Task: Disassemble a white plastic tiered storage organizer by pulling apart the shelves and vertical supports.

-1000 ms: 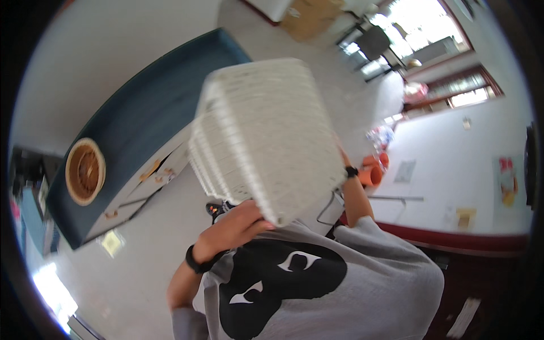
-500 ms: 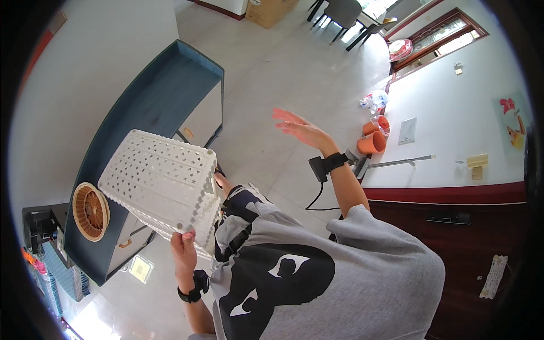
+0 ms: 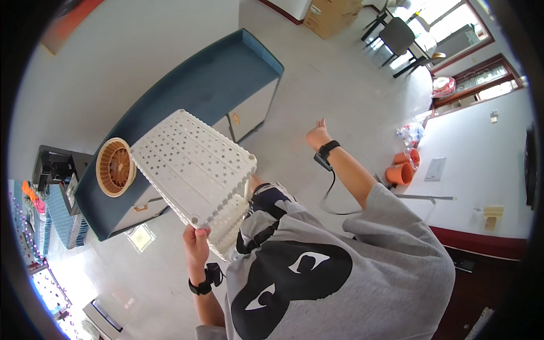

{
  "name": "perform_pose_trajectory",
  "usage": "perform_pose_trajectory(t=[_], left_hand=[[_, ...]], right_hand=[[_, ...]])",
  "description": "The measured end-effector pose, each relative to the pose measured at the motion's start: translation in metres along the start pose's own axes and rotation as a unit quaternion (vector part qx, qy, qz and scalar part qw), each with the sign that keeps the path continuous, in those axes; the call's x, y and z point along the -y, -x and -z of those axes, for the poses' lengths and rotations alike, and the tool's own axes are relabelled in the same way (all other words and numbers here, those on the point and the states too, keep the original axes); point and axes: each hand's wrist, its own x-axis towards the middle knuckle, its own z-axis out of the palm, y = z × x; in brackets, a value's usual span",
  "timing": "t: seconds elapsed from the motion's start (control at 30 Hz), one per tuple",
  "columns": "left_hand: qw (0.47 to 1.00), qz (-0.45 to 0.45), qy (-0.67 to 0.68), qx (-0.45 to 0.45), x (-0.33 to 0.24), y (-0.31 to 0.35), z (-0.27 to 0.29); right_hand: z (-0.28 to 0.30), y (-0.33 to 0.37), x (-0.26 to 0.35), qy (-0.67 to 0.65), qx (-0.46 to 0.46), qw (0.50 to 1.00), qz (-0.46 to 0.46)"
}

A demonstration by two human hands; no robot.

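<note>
While a round wicker basket (image 3: 109, 171) sits on the left end of the blue-topped table (image 3: 209, 85), our left hand (image 3: 195, 245) in front of that table grips the near corner of a white rack (image 3: 195, 164). Pierced with star-shaped holes, the rack tilts before the table's front and overlaps its top in view; whether they touch, we cannot tell. Right of the table, our right hand (image 3: 319, 136) hangs over the floor (image 3: 317, 79) with nothing seen in it, and we cannot tell how far its fingers spread. Orange pots (image 3: 399, 174) are well right of the table.
</note>
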Motion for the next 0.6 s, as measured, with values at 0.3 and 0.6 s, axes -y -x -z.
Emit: perform_pose_trajectory(t=[0.3, 0.6], left_hand=[[0.995, 0.020, -0.007, -0.101, 0.002, 0.003, 0.015], [0.973, 0.090, -0.023, -0.213, 0.013, -0.042, 0.024]], right_hand=[[-0.021, -0.097, 0.020, -0.196, -0.139, 0.965, -0.103], [0.015, -0.212, 0.017, -0.218, -0.101, 0.965, -0.103]])
